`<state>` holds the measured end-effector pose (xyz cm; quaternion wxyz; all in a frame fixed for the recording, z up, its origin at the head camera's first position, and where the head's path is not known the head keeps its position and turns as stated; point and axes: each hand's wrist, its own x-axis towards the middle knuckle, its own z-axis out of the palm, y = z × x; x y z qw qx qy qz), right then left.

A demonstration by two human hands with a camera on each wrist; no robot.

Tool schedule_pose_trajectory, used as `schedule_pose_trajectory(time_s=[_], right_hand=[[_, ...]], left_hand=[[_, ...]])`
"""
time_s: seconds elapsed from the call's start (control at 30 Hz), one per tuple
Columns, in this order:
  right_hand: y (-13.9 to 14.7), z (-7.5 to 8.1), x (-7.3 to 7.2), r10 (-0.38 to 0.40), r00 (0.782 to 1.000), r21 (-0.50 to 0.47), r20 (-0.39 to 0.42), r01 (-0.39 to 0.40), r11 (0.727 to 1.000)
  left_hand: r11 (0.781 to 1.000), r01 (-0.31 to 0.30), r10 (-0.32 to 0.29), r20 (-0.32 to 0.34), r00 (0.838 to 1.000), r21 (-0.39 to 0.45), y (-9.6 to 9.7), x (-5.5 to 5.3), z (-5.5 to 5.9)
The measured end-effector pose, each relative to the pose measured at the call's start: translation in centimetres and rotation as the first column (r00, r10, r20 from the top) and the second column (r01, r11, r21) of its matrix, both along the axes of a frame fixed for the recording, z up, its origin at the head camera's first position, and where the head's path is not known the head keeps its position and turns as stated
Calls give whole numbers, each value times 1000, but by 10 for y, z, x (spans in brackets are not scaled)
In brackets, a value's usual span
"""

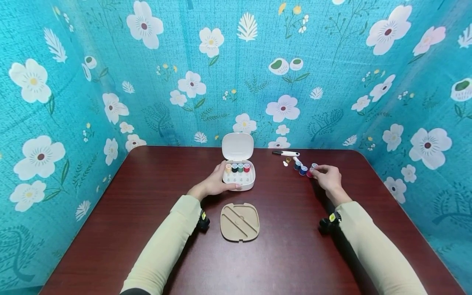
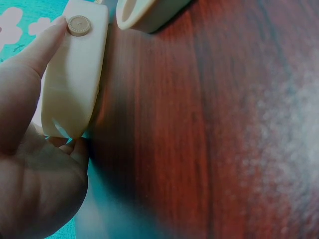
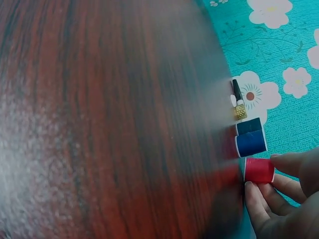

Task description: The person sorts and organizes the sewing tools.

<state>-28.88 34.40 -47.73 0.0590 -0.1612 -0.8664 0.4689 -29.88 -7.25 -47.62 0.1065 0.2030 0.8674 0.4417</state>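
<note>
My left hand point(image 1: 214, 182) grips the left side of a white sewing box point(image 1: 248, 185), its thumb along the front by a round button point(image 2: 79, 25). The box's lid point(image 1: 237, 146) stands up at the back. Inside, a row of thread spools, cream, black, green and red point(image 1: 246, 167), sits behind a row of bare pegs. On the right, my right hand point(image 1: 329, 178) pinches a pinkish-red thread spool point(image 3: 259, 170) between thumb and fingers. Next to it stand a blue spool point(image 3: 251, 144) and a darker spool point(image 3: 248, 126). Another pale-topped spool point(image 1: 314, 165) is partly hidden by the hand.
A beige tray point(image 1: 240, 222) with diagonal ridges lies in front of the box. Near the back edge lie a black-and-white pen-like tool point(image 1: 286, 153), a gold thimble point(image 1: 288, 159) and a small white piece point(image 1: 285, 163). A floral curtain point(image 1: 228, 82) hangs behind the table.
</note>
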Motion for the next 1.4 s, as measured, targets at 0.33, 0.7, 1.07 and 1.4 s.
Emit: schedule_pose_trajectory(time_s=[0.33, 0.7, 1.07, 1.4], right_hand=[[2, 1, 5, 61, 998, -201, 14, -57, 978], [-6, 6, 10, 112, 993, -317, -27, -115, 942], [-15, 9, 12, 158, 986, -371, -47, -164, 914], [-25, 11, 11, 162, 984, -427, -79, -180, 886]], left_hand=[[1000, 8, -8, 1, 1000, 4, 0, 0, -1], [1000, 8, -8, 10, 1000, 8, -1, -1, -2], [1000, 1, -1, 10, 1000, 16, -1, -1, -2], [1000, -4, 4, 15, 1000, -12, -1, -2, -2]])
